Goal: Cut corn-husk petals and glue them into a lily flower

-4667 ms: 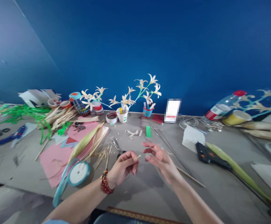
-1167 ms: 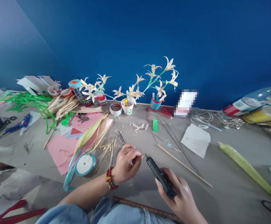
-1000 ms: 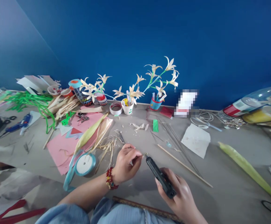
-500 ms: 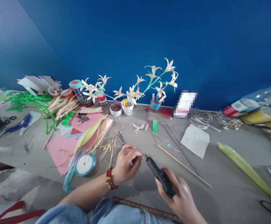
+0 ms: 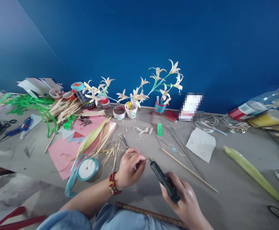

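Note:
My right hand (image 5: 184,195) is wrapped round a black glue gun (image 5: 164,180), its thin nozzle pointing up and to the left. Just left of that nozzle, my left hand (image 5: 131,167) pinches a tiny thin piece (image 5: 148,159) between thumb and forefinger; it is too small to name. Nozzle and piece are very close, and I cannot tell if they touch. A wooden stick (image 5: 189,170) lies right of the gun. Left of my left wrist lies a spool of light-blue ribbon (image 5: 88,168), with dry husk strips (image 5: 109,151) behind it.
Pale husk flowers (image 5: 139,95) stand in a paper cup (image 5: 131,111) and other containers along the blue wall. Metal wires (image 5: 182,145), white paper (image 5: 201,143) and a green husk (image 5: 252,171) lie right. Pink paper (image 5: 64,156) and a blue glue gun (image 5: 21,128) lie left.

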Available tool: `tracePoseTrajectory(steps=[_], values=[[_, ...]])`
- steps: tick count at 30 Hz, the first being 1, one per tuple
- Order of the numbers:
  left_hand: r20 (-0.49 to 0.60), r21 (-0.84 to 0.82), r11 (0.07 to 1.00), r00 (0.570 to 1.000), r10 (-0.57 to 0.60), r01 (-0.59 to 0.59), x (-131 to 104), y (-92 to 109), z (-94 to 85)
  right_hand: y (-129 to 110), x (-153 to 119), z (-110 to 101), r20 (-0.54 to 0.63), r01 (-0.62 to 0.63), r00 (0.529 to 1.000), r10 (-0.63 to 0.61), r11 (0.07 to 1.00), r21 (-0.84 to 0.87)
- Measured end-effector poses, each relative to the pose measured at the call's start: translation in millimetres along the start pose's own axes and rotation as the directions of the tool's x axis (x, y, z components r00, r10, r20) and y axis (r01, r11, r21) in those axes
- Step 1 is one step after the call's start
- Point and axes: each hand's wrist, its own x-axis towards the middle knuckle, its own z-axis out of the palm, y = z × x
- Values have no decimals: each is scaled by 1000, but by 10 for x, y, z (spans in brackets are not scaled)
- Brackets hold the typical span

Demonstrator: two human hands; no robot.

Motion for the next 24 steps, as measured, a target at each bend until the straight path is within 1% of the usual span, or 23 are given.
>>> tracePoseTrajectory(steps=[7,12,19,24], values=[[-11,14,1000,1000,20,-20,20,12,0,10,-3,5,-3,13,1000,-13,1000,0],[-55,26,998,997,56,-55,24,21,17,9,-9,7,9,5,1000,-5,1000,-10],[-53,35,998,997,47,-46,2,2,30,18,-13,14,6,-3,1000,3,1000,-12],[-59,27,998,997,51,-50,9,0,29,15,-2,6,-6,15,1000,-15,1000,-10]])
